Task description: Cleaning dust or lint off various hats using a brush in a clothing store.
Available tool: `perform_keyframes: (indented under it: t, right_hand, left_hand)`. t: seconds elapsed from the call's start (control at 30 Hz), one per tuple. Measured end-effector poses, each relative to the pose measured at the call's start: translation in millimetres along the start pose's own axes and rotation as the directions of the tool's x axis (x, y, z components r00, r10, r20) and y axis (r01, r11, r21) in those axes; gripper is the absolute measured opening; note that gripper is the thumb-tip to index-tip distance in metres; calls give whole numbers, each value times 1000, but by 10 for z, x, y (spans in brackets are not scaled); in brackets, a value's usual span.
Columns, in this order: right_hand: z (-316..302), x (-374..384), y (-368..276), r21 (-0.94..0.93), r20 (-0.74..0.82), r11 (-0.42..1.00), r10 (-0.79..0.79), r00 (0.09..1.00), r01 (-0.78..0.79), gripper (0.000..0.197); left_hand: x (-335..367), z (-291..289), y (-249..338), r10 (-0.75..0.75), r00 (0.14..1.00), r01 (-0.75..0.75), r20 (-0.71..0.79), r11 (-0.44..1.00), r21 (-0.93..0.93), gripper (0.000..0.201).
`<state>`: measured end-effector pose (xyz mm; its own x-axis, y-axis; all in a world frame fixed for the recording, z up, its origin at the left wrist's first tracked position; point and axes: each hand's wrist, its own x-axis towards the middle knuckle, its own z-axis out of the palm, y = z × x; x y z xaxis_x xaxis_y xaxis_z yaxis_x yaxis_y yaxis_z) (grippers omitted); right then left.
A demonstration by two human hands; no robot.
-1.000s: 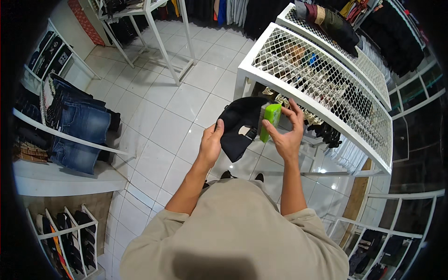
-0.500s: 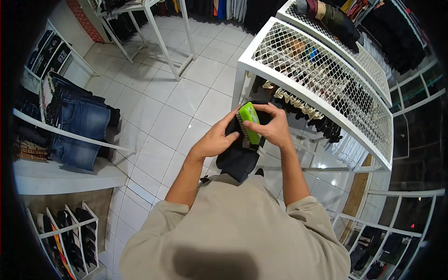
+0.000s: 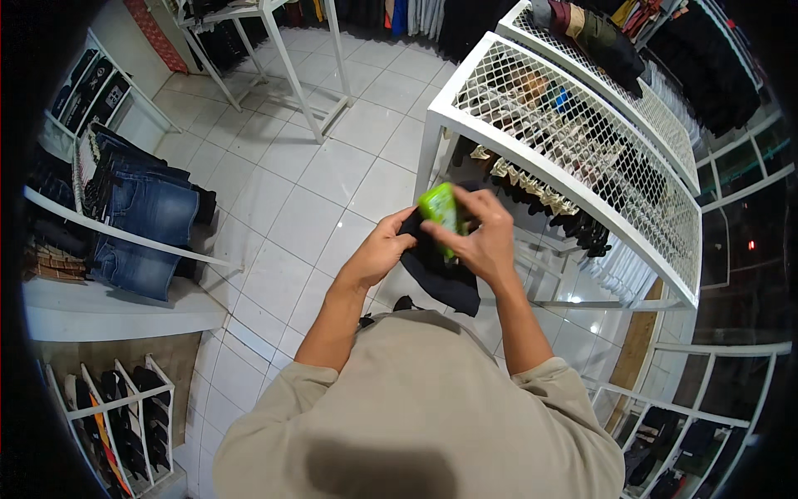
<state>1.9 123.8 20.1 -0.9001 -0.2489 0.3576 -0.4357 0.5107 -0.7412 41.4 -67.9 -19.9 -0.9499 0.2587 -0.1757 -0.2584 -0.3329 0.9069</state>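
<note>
In front of my body my right hand (image 3: pixel 485 233) grips a bright green brush (image 3: pixel 439 212), thumb on one side and fingers on the other. The brush lies against a piece of black cloth (image 3: pixel 440 279), probably a garment, which hangs down below both hands. My left hand (image 3: pixel 381 249) pinches the cloth at its left edge, thumb and fingers closed on it. The brush's bristles are turned away and cannot be made out now. Motion blurs the right fingers a little.
To the right stands a white mesh-topped rack (image 3: pixel 573 150) with garments hanging under it. Denim shorts (image 3: pixel 150 216) hang at the left above a white ledge (image 3: pixel 125 308). A white-legged table (image 3: pixel 307 83) stands ahead on the tiled floor (image 3: pixel 291 208). Shelving (image 3: pixel 116 407) is at lower left.
The green brush has tilted and shifted slightly left in my right hand, so its bristles no longer show. The cloth's hanging end has swung to the right.
</note>
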Motion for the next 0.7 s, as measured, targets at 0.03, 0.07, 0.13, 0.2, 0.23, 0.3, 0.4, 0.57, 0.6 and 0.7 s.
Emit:
perform_keyframes:
  t: [0.03,0.07,0.13,0.2,0.23,0.3,0.4,0.57,0.6,0.7]
  right_hand:
    - [31,7,-8,57,100,994,87,991,-93,64]
    - [53,19,77,14,-17,997,74,997,-73,63]
    - [113,74,453,-143,-200,985,66,978,-95,60]
    - [88,50,333,-76,-172,995,54,984,-68,61]
    - [72,39,225,-7,-146,999,41,988,-42,61]
    - [28,-2,32,51,-9,996,76,997,-75,61]
    - [112,161,435,-201,-251,978,11,968,-63,62]
    - [0,25,42,116,23,981,154,988,-156,59]
    - [25,50,130,45,-74,993,113,991,-110,59]
    - [97,173,376,-132,-232,984,91,969,-124,58]
  left_hand:
    - [10,4,16,31,1000,-31,-4,999,8,62]
    - [-9,-13,70,29,997,-27,77,999,-31,60]
    - [29,-34,95,-36,996,41,85,998,-51,60]
    - [46,-53,50,-75,996,78,39,991,-105,58]
    - [71,-61,42,-71,997,75,35,992,-105,58]
    - [46,10,52,18,999,-18,44,1000,-2,58]
    - [47,-21,121,-30,996,33,88,999,-27,59]
    - [64,-13,50,-28,999,28,16,1000,-6,60]
    - [91,-8,49,34,997,-32,66,999,-40,61]
    - [16,-29,160,-122,992,123,31,991,-53,59]
